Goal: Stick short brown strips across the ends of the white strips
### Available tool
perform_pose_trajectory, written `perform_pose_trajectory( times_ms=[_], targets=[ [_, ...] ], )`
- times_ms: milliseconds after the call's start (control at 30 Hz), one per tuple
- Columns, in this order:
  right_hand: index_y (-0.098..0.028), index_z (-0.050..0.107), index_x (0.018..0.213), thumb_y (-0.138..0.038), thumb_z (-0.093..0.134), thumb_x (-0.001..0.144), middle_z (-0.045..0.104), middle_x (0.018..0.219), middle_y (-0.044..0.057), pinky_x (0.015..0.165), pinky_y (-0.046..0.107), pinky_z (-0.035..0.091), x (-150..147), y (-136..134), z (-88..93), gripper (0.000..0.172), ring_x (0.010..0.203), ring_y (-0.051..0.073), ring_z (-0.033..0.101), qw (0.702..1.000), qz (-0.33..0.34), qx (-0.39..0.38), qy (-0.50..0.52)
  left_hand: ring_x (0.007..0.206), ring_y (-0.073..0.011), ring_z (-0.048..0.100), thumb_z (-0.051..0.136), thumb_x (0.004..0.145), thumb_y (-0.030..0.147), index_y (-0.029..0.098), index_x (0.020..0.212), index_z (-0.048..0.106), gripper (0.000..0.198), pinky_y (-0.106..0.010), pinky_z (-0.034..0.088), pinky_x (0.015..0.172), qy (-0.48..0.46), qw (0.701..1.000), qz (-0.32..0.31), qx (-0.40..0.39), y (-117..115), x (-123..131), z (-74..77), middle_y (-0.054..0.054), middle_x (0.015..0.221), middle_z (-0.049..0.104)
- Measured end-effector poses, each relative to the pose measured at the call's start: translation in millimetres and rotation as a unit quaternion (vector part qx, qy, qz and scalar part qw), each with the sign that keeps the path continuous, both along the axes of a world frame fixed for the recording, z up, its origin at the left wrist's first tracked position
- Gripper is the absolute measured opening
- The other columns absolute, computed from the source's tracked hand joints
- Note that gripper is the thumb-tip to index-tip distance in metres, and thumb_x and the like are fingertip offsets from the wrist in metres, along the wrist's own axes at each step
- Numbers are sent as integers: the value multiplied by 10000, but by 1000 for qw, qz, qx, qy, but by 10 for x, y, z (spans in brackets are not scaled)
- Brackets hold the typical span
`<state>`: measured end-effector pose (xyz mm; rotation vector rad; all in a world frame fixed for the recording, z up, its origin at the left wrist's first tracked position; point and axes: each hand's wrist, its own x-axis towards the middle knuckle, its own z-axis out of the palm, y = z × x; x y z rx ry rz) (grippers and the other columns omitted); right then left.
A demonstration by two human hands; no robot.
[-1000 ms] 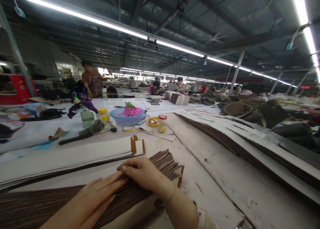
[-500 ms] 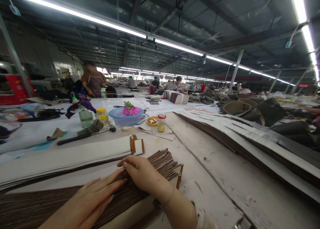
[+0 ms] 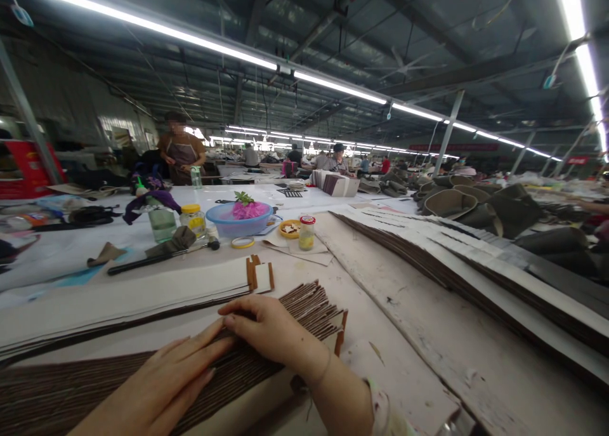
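Observation:
A fanned bundle of long brown-edged strips (image 3: 311, 306) lies across the near table, running off to the left. My left hand (image 3: 152, 376) rests flat on top of it, its fingers stretched out and pointing to the right. Close to those fingertips, my right hand (image 3: 264, 328) curls over the strips near their right ends, with thumb and index finger meeting the left fingertips. The far fingers of the right hand are hidden behind it. Just behind the bundle lie white strips (image 3: 190, 290) with brown ends.
Beyond stand a blue basin (image 3: 238, 220) with a pink bundle, a red-lidded jar (image 3: 307, 233), a yellow-lidded jar (image 3: 193, 219) and a black-handled brush (image 3: 162, 258). Stacked white sheets (image 3: 451, 252) lie at right, dark rolled pieces (image 3: 451, 204) behind. A person (image 3: 181, 150) stands across the table.
Both hands have slid very slightly to the left along the strips, still touching each other. The strips stay in place.

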<state>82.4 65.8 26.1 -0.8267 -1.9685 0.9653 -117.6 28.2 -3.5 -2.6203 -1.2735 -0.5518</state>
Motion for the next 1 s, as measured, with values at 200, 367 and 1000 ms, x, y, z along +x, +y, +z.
perform_pose_trajectory(
  times_ms=[200,367,1000],
  targets=[
    [-185,642,999,-230,528,788,666,955,14,797,216,441,0,33,-31,244,898,137,599,997,-2,-56,47,1157,-190,456,486,815,297,348,1241,438,432,-282,417,921,6,999,-34,2,64,-88,-40,52,1346,361],
    [-204,650,887,-225,558,763,664,817,-12,717,206,442,-22,11,-24,156,787,120,599,997,-73,-31,11,1181,-185,428,462,834,293,349,1277,381,454,-282,405,940,19,999,-37,-9,74,-83,-22,52,1353,349],
    [-195,563,925,-168,408,839,631,845,24,716,233,411,30,-37,71,179,799,133,577,981,-139,101,-89,1182,-190,431,445,844,323,380,1285,355,454,-268,404,953,-14,999,-28,-33,-4,15,73,73,1365,336]
  ],
)
